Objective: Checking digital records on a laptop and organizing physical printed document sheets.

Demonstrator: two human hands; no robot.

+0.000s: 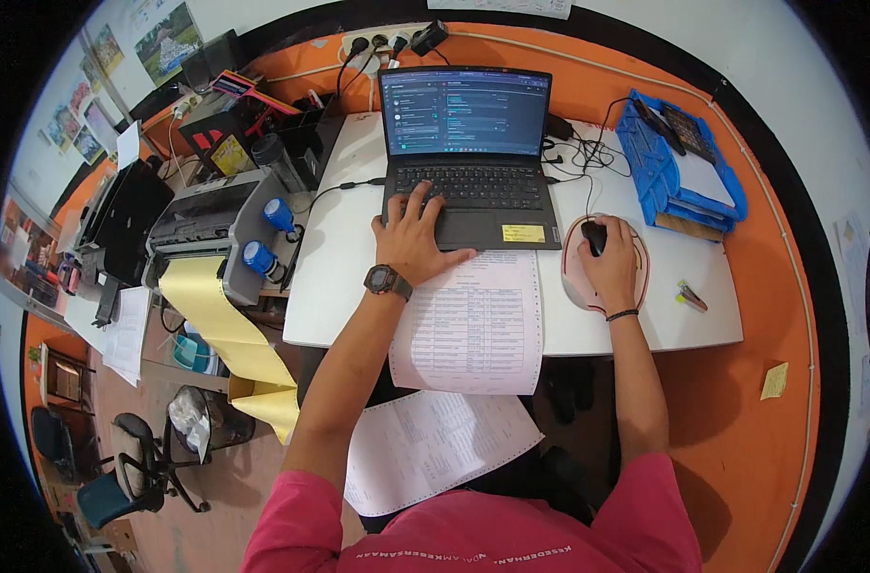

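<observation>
1. Pink shirt point(482, 535) lies nearest, below both hands, with white capital lettering across its chest.
2. Left hand point(414, 235) is spread loosely, clasping nothing: fingertips on the keys of the black laptop point(492, 212), thumb along its front edge. A digital wristwatch point(389, 280) circles that wrist.
3. Beyond those fingers, the laptop's lit screen point(464, 115) shows a dark page with a left-hand list and rows of text, too small to read.
4. To the right of the left thumb, a yellow sticky note point(524, 234) with small dark writing sits on the palm rest.
5. Right hand point(612, 265) curls over the black computer mouse point(594, 237), grasping it on a pale mouse pad point(576, 277), right of the laptop.
6. Under the left wrist, a sprocket-edged printed form point(473, 329) carries a heading and a ruled table; nearer the body, another printed sheet point(444, 449) lies across the lap.
7. Beyond the right hand, a blue document tray point(656, 181) bears a dark calculator point(688, 132).
</observation>
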